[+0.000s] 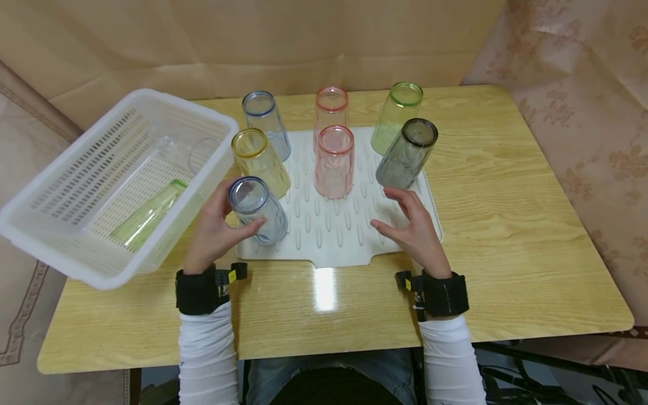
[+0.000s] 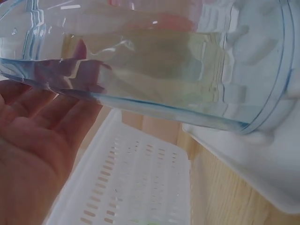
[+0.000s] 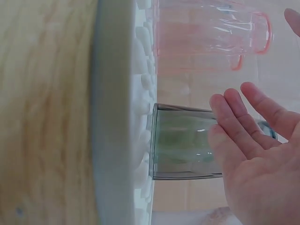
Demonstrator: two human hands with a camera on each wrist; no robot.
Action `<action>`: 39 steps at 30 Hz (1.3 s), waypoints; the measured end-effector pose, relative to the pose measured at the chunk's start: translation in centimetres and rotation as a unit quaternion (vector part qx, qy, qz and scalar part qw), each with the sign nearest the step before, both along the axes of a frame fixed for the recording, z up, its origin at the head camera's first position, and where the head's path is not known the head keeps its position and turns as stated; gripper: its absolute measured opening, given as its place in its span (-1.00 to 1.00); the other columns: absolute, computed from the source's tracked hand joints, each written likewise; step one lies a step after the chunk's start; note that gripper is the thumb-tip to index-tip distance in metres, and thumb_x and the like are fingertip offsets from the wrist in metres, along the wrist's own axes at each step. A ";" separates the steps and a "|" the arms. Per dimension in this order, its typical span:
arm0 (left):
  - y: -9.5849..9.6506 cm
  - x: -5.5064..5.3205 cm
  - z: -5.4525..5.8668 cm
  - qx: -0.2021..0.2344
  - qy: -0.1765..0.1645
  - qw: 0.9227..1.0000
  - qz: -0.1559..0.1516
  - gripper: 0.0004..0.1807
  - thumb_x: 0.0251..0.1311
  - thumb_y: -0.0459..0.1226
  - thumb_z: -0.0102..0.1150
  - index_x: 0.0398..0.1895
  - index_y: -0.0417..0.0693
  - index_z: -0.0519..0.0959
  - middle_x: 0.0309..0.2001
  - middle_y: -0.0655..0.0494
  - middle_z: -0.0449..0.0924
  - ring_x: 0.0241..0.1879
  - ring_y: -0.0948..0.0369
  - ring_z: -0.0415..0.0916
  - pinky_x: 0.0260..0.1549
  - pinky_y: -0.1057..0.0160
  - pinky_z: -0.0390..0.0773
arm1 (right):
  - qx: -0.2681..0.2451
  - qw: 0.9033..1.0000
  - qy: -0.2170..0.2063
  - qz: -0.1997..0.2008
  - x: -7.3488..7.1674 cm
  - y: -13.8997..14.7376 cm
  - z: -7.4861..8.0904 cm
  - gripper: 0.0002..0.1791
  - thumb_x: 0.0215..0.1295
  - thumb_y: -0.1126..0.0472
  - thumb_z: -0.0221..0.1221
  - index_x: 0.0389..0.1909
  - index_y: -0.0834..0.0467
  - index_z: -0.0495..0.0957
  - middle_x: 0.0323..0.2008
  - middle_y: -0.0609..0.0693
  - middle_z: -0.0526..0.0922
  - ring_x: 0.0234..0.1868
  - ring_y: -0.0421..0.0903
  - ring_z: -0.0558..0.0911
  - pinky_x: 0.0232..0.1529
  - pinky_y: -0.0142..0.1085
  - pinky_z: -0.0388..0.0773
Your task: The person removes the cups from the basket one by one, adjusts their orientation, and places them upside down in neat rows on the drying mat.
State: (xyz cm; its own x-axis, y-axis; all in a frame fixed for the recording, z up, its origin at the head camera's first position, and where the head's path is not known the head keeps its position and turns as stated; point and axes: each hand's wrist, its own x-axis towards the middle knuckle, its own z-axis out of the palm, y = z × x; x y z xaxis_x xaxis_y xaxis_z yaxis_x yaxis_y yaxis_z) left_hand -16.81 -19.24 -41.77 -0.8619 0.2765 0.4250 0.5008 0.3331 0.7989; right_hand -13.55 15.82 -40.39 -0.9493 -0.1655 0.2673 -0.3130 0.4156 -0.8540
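A clear blue-tinted glass (image 1: 260,216) stands upside down at the near left of the white draining mat (image 1: 324,250). My left hand (image 1: 215,228) holds it, thumb on the near side and fingers round the far left side. In the left wrist view some fingers (image 2: 61,110) show behind and through the blue glass (image 2: 154,79). Over the mat's right side, my right hand (image 1: 415,230) has its fingers spread and holds nothing. Nearest to it is an upturned grey glass (image 1: 405,157), also seen behind the fingers in the right wrist view.
More upturned glasses stand behind: yellow (image 1: 263,163), another blue (image 1: 270,129), two pink (image 1: 334,169), and green (image 1: 395,124). A white slotted basket (image 1: 108,275) at the left contains a green glass (image 1: 149,216) lying down and a clear glass (image 1: 202,154). Curtains hang behind the wooden table (image 1: 516,225).
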 end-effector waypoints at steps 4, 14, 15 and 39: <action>-0.1 0.1 -0.1 0.007 -0.006 1.000 0.004 -0.14 -0.19 -0.66 0.39 0.28 -0.35 0.26 0.14 -0.19 0.41 0.06 0.01 0.42 0.03 0.37 0.44 | 0.000 1.000 0.002 0.000 0.1 -0.1 -0.1 -0.35 0.09 0.49 0.32 0.22 0.48 0.31 0.15 0.38 0.36 0.21 0.24 0.34 0.33 0.01 0.14; -0.5 0.1 -0.3 0.023 -0.023 0.999 -0.001 -0.03 -0.12 -0.59 0.39 0.41 -0.13 0.16 0.22 -0.08 0.35 0.15 0.03 0.36 0.07 0.25 0.43 | 0.010 1.000 0.015 -0.001 -0.2 0.0 -1.1 -0.34 0.08 0.50 0.32 0.23 0.46 0.32 0.16 0.36 0.36 0.21 0.26 0.34 0.32 0.05 0.14; -0.5 0.0 -0.3 0.023 -0.022 0.999 -0.004 -0.01 -0.13 -0.60 0.40 0.43 -0.11 0.14 0.22 -0.08 0.34 0.16 0.03 0.35 0.07 0.26 0.44 | 0.010 1.000 0.017 -0.002 -0.4 0.2 -1.5 -0.34 0.08 0.49 0.33 0.23 0.44 0.32 0.16 0.34 0.37 0.21 0.24 0.34 0.32 0.05 0.14; -5.8 1.9 4.8 -0.081 0.092 0.992 0.041 -0.16 -0.29 -0.74 0.33 0.25 -0.36 0.37 0.17 -0.22 0.42 0.22 0.22 0.31 0.25 0.26 0.26 | 0.060 0.997 0.047 -0.015 0.0 2.2 -4.1 -0.56 0.16 0.42 0.29 0.09 0.36 0.48 0.13 0.23 0.41 0.18 0.13 0.37 0.11 0.06 0.30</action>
State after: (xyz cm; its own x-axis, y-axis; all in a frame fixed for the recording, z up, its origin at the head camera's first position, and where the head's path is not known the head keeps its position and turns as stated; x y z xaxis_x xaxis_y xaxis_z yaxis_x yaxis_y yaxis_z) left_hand -14.89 -25.05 -36.93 -0.7961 0.2868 0.5329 0.5994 0.4950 0.6290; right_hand -13.59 17.98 -44.47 -0.9258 -0.1736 0.3357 -0.3755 0.5230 -0.7651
